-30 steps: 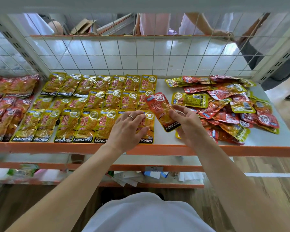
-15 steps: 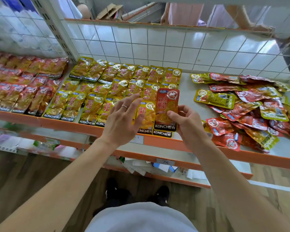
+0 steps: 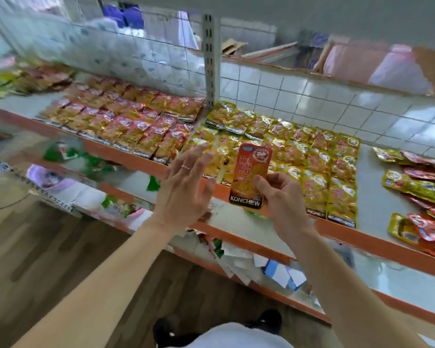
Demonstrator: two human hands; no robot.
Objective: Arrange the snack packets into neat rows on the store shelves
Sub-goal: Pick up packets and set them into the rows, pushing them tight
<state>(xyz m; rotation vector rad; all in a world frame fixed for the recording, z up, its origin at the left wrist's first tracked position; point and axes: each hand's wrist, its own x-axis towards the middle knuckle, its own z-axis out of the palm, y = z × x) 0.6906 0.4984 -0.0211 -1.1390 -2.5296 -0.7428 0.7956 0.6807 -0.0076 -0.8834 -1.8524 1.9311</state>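
- Red-orange snack packet [image 3: 251,177], "KONCHEW" label at its bottom, upright at frame centre, above the shelf [image 3: 362,238] front edge.
- Right hand [image 3: 284,199]: thumb and fingers pinch the packet's lower right side.
- Left hand [image 3: 186,187]: fingers spread, straight, grasping nothing; just left of the packet.
- Yellow rows [image 3: 314,156] lie behind the packet; red rows [image 3: 136,124] centre left; loose pile [image 3: 417,184] at right edge.

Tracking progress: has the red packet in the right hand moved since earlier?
Yes. The red packet moved left, from the right end of the yellow rows toward their left.
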